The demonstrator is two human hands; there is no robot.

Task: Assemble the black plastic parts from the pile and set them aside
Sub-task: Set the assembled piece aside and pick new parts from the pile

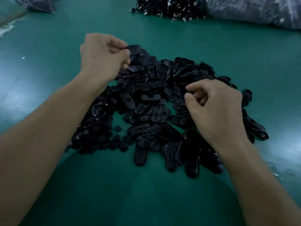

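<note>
A green surface carries everything. In its far left corner lies a dark plastic bag, cut by the frame edge. Nearer, and well apart from it, is a small white speck.

The pile of black parts spreads across the middle. Small round discs make up its left side, and flat oval shells lie toward the front and right, many overlapping, some glossy. A bare green gap shows inside the pile beside the discs.

Beyond the pile and apart from it, at the far edge, sits a heap of black cables with pale ends. Just right of that is a clear sack of dark contents, too blurred to make out.

The left hand reaches in from the lower left, its forearm passing over the discs, and hangs at the pile's far left edge. Its fingers are curled, and thumb and forefinger pinch the end of one oval part, which juts out to the right. Whether that part is clear of the pieces under it I cannot tell.

The right hand comes in from the lower right, back upward, its forearm hiding the pile's right side. Its fingers are curled, with thumb tip and forefinger tip close together over the shells. Whether they grasp anything cannot be told, as it is dark against dark.
</note>
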